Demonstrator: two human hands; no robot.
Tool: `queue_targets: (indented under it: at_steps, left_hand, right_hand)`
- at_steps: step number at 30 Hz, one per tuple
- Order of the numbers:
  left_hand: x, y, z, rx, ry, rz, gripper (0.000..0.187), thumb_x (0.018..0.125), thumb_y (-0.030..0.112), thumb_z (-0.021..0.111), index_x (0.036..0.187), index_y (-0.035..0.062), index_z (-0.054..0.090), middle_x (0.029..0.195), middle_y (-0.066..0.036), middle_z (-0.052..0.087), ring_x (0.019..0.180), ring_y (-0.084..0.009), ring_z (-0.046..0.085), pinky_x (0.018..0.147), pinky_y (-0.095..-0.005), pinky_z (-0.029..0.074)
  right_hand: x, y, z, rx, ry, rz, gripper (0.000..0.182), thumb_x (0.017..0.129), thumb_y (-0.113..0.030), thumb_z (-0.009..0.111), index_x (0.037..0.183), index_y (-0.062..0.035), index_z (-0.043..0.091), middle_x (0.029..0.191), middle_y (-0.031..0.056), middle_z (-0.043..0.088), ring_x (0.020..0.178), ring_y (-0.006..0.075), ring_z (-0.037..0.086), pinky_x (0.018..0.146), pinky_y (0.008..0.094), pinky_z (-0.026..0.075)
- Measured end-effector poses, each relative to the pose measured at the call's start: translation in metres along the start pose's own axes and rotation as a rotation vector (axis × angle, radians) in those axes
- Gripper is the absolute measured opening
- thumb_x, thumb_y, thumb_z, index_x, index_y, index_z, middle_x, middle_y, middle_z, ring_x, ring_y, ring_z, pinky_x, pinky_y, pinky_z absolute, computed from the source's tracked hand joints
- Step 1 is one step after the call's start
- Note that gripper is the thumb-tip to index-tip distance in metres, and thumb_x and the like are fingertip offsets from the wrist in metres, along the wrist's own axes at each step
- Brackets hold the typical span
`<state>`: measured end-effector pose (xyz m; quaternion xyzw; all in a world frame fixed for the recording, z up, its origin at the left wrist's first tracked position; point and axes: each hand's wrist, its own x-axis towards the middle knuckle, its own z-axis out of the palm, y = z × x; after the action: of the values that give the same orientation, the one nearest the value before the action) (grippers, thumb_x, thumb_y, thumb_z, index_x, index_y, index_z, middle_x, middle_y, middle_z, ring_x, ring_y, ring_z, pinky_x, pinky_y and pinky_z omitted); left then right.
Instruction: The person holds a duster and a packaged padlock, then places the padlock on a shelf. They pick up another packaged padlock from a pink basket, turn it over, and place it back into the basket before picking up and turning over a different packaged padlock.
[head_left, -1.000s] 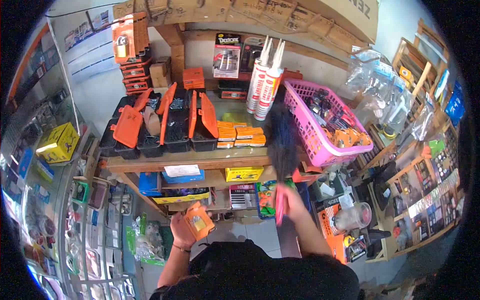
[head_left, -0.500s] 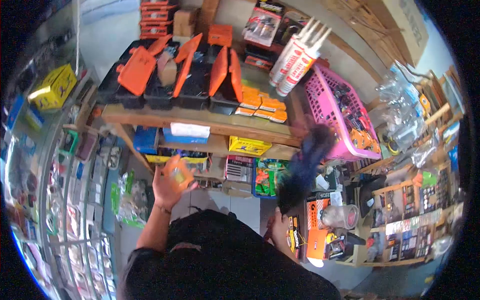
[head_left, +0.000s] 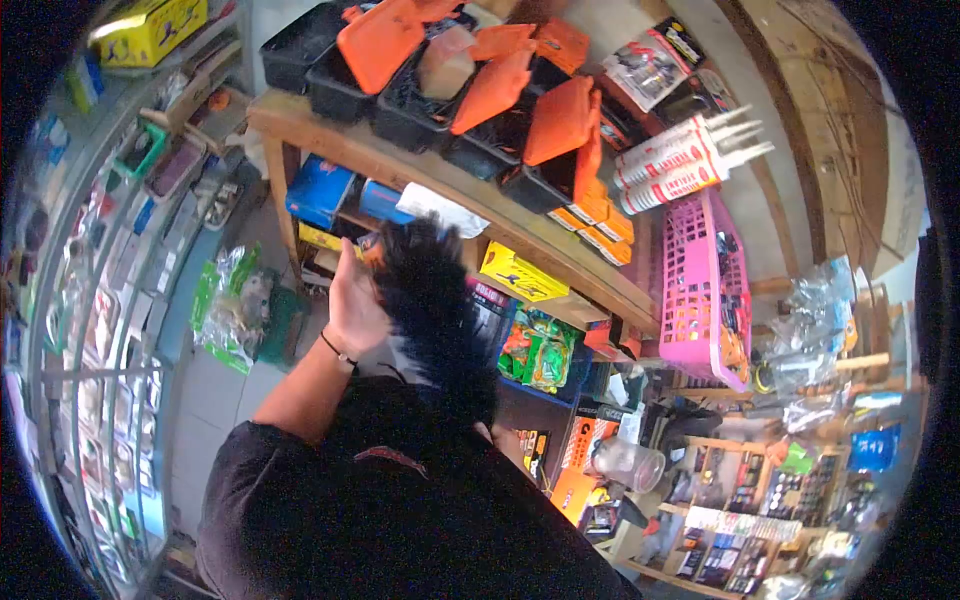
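A dark, fluffy feather duster (head_left: 435,310) runs up across the front of my body. My right hand (head_left: 505,440), partly hidden behind the feathers and my shirt, is closed around its lower end. The duster's tip lies against what my left hand (head_left: 357,308) holds, an orange packet (head_left: 371,248) that is mostly covered by the feathers. My left fingers point upward along the packet's side.
Ahead is a wooden shelf (head_left: 400,160) with black bins under orange lids (head_left: 381,45). Sealant tubes (head_left: 670,170) and a pink basket (head_left: 690,310) stand to the right. A yellow box (head_left: 523,272) sits on the lower level. A glass display case (head_left: 110,330) lines the left.
The feather duster has swung left from beside the pink basket onto the orange packet in my left hand. My view has turned, so the shelf appears tilted.
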<state>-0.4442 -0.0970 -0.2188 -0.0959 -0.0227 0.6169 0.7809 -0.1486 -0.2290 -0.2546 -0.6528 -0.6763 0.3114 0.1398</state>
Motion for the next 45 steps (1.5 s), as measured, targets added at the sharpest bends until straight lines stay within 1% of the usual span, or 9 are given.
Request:
queue_targets:
  at_steps: [3, 15, 17, 24, 25, 27, 37, 43, 45]
  left_hand:
    - [0.002, 0.017, -0.013, 0.214, -0.513, -0.059, 0.069, 0.082, 0.061, 0.03, 0.13, 0.0103, 0.033, 0.131, -0.017, 0.035, 0.118, -0.0325, 0.037, 0.094, -0.0513, 0.033]
    - [-0.039, 0.033, 0.018, 0.054, 0.017, 0.335, 0.073, 0.081, 0.062, 0.031, 0.129, 0.0076, 0.032, 0.123, -0.017, 0.044, 0.102, -0.0332, 0.052, 0.084, -0.0431, 0.044]
    - [-0.031, 0.05, -0.028, -0.018, -0.53, 0.167, 0.076, 0.081, 0.064, 0.03, 0.13, 0.0059, 0.031, 0.117, -0.016, 0.048, 0.107, -0.0317, 0.048, 0.085, -0.0444, 0.043]
    - [-0.036, 0.041, -0.002, 0.057, -0.069, 0.3, 0.072, 0.082, 0.061, 0.031, 0.128, 0.0066, 0.034, 0.128, -0.017, 0.04, 0.115, -0.0328, 0.041, 0.098, -0.0468, 0.03]
    - [-0.024, 0.048, -0.035, -0.19, -0.654, 0.107, 0.067, 0.084, 0.057, 0.03, 0.128, 0.0056, 0.035, 0.128, -0.017, 0.039, 0.116, -0.0302, 0.041, 0.098, -0.0451, 0.03]
    - [-0.033, 0.036, -0.004, 0.036, -0.099, 0.279, 0.068, 0.083, 0.058, 0.032, 0.128, 0.0061, 0.034, 0.129, -0.017, 0.038, 0.116, -0.0323, 0.04, 0.096, -0.045, 0.033]
    - [-0.006, 0.034, -0.037, 0.142, -0.508, 0.11, 0.073, 0.081, 0.061, 0.034, 0.132, 0.0086, 0.028, 0.131, -0.021, 0.033, 0.118, -0.0365, 0.037, 0.099, -0.0471, 0.027]
    - [-0.015, 0.022, -0.001, 0.074, -0.074, 0.136, 0.075, 0.08, 0.064, 0.027, 0.127, 0.0057, 0.035, 0.129, -0.02, 0.036, 0.117, -0.0373, 0.038, 0.098, -0.0479, 0.03]
    - [-0.007, 0.024, -0.006, 0.204, -0.518, 0.061, 0.075, 0.08, 0.064, 0.029, 0.127, 0.0056, 0.035, 0.127, -0.019, 0.039, 0.116, -0.0339, 0.04, 0.095, -0.0463, 0.034]
  right_hand:
    - [0.016, -0.04, -0.02, -0.153, -0.16, -0.065, 0.041, 0.082, -0.032, 0.056, 0.058, 0.001, 0.049, 0.055, 0.0201, 0.049, 0.051, 0.0313, 0.051, 0.047, 0.0384, 0.037]
    - [0.06, -0.06, -0.012, -0.132, -0.294, -0.173, 0.052, 0.084, -0.045, 0.046, 0.065, 0.0031, 0.053, 0.066, 0.0232, 0.054, 0.063, 0.0393, 0.054, 0.058, 0.0419, 0.043]
    - [0.062, -0.059, -0.009, -0.116, -0.311, -0.022, 0.054, 0.084, -0.047, 0.045, 0.068, 0.003, 0.054, 0.067, 0.0233, 0.055, 0.065, 0.0401, 0.054, 0.059, 0.0427, 0.043]
    - [0.066, -0.081, -0.015, -0.323, -0.42, -0.093, 0.048, 0.085, -0.04, 0.045, 0.074, 0.0049, 0.057, 0.068, 0.0218, 0.056, 0.068, 0.038, 0.055, 0.063, 0.0405, 0.043]
    - [0.063, -0.09, -0.016, -0.418, -0.411, -0.061, 0.047, 0.085, -0.04, 0.046, 0.073, 0.0041, 0.057, 0.066, 0.0218, 0.056, 0.065, 0.0381, 0.055, 0.061, 0.0404, 0.043]
    - [0.059, -0.03, 0.004, -0.418, -0.394, -0.132, 0.048, 0.085, -0.04, 0.046, 0.067, 0.0027, 0.058, 0.061, 0.0217, 0.054, 0.061, 0.0387, 0.056, 0.057, 0.0416, 0.043]
    - [0.043, -0.014, 0.001, -0.329, -0.255, -0.346, 0.033, 0.084, -0.031, 0.052, 0.074, 0.0003, 0.056, 0.064, 0.0227, 0.054, 0.066, 0.0387, 0.057, 0.053, 0.0416, 0.043]
    - [0.037, -0.021, -0.001, -0.273, -0.312, -0.036, 0.047, 0.084, -0.04, 0.048, 0.068, 0.0035, 0.054, 0.068, 0.0244, 0.055, 0.064, 0.0406, 0.054, 0.06, 0.0454, 0.042]
    - [0.037, -0.008, 0.006, -0.326, -0.297, -0.242, 0.049, 0.084, -0.041, 0.048, 0.066, 0.0045, 0.054, 0.067, 0.0257, 0.054, 0.064, 0.0408, 0.054, 0.06, 0.0451, 0.042]
